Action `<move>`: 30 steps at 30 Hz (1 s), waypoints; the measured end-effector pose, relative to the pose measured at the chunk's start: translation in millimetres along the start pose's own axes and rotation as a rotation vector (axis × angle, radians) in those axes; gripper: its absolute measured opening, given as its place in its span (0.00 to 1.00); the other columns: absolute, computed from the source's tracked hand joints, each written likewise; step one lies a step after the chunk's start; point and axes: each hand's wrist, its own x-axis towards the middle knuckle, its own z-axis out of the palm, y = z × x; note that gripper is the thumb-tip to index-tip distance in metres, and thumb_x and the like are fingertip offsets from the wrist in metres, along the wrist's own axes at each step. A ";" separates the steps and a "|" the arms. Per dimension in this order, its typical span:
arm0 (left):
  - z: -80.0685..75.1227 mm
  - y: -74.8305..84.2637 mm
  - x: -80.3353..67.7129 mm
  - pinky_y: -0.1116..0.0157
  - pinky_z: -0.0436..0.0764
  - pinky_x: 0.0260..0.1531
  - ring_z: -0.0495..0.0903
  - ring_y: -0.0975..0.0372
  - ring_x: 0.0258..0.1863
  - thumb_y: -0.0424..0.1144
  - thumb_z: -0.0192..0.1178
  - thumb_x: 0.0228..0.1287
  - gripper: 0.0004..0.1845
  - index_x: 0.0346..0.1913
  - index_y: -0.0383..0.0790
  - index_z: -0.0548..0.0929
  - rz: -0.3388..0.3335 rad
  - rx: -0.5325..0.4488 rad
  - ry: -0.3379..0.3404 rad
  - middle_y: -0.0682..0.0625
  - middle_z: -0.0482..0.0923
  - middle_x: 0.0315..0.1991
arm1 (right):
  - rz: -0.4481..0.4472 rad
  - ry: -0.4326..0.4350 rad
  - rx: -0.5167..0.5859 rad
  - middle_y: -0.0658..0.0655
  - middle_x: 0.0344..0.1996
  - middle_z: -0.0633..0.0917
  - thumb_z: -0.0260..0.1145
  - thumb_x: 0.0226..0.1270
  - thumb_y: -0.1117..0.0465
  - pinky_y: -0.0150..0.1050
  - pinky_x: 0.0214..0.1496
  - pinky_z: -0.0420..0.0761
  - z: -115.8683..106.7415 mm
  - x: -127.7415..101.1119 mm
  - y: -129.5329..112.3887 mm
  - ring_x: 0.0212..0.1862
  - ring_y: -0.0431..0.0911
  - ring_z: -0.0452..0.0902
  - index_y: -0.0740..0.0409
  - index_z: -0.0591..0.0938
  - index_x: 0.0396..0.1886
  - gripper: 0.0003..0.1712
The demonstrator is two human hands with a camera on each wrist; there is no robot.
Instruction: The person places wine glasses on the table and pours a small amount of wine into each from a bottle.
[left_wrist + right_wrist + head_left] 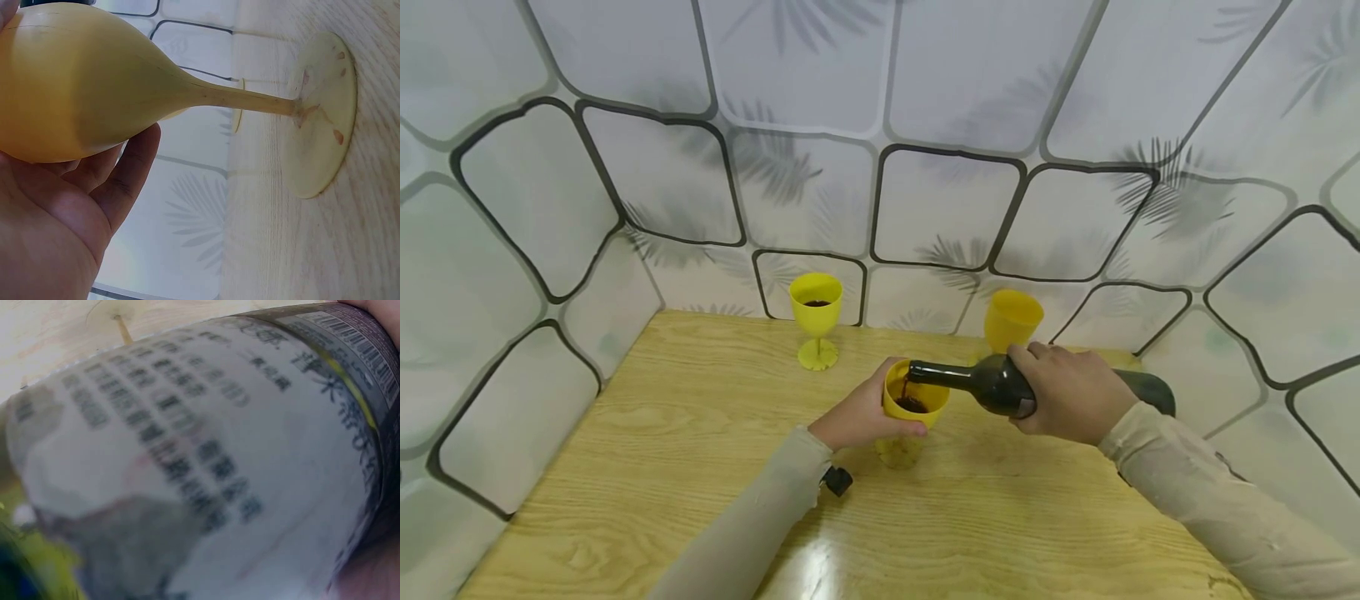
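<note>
Wine bottle (1000, 385), dark glass, lies nearly level in the right hand (1070, 393), whose grip wraps the bottle's shoulder and body, while its mouth sits over the rim of the near yellow goblet (913, 402). A thin dark stream falls from the mouth into that goblet, which already holds some dark liquid, so the step in hand looks like the pour itself. The left hand (861, 414) cups the goblet's bowl from the side, fingers curled round it; the left wrist view shows the foot flat on the wooden tabletop (700, 467). The next move, as I judge it, calls for a slow tilt back upright before the level nears the rim, with the left hand steadying the bowl so the narrow stem does not tip. Two more yellow goblets stand by the wall: the far left goblet (816, 310) with dark liquid inside, the far right goblet (1012, 319) partly hidden behind the bottle. The bottle's back label (206, 456) shows rows of print and a barcode, too blurred to read.
</note>
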 end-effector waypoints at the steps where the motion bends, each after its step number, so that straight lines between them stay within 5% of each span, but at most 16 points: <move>1: 0.2 -0.1 -0.1 0.56 0.78 0.61 0.78 0.59 0.59 0.45 0.79 0.58 0.48 0.74 0.56 0.59 0.000 -0.003 0.000 0.52 0.76 0.61 | 0.001 0.000 0.002 0.53 0.30 0.80 0.84 0.40 0.44 0.46 0.23 0.80 0.1 -0.1 -0.2 0.26 0.46 0.78 0.56 0.76 0.46 0.38; 30: 0.4 2.2 -1.0 0.55 0.78 0.59 0.79 0.57 0.57 0.41 0.79 0.58 0.46 0.73 0.60 0.60 -0.012 -0.029 -0.001 0.51 0.77 0.59 | 0.015 -0.011 0.018 0.53 0.30 0.80 0.84 0.40 0.44 0.46 0.23 0.80 5.7 -0.6 -1.5 0.26 0.46 0.78 0.55 0.75 0.46 0.38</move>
